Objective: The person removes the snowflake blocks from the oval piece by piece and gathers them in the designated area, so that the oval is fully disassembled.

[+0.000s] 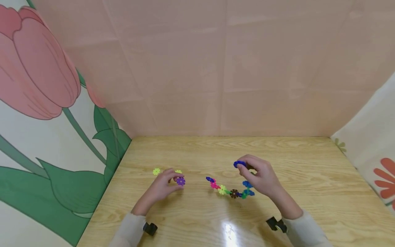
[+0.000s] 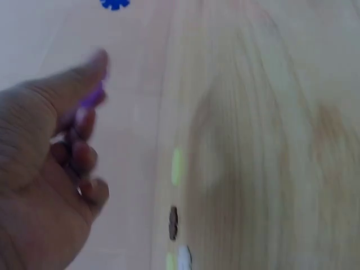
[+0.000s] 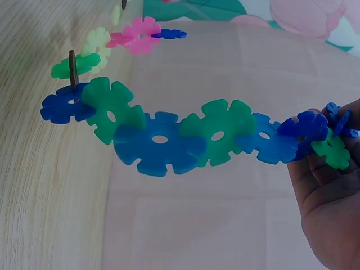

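Note:
My left hand (image 1: 160, 187) pinches a purple snowflake disc (image 1: 180, 181) between thumb and fingers, above the left half of the table. On the other side, my right hand (image 1: 260, 175) grips one end of a chain of interlocked snowflake discs (image 3: 219, 121), at a dark blue disc (image 1: 239, 164). The chain hangs in a curve, through blue and green discs to a brown disc (image 1: 234, 193), then a pale yellow disc (image 1: 222, 189), pink ones and a dark blue disc (image 1: 210, 179) at the free end. My right fingers partly hide the held end. A gap separates the purple disc from the chain.
Yellow-green discs (image 1: 156, 171) lie on the wooden table (image 1: 197, 219) beyond my left hand. In the left wrist view, a brown disc (image 2: 173, 223) and a white disc (image 2: 184, 259) lie near them. A pink sheet (image 1: 216, 68) rises behind the table's back edge.

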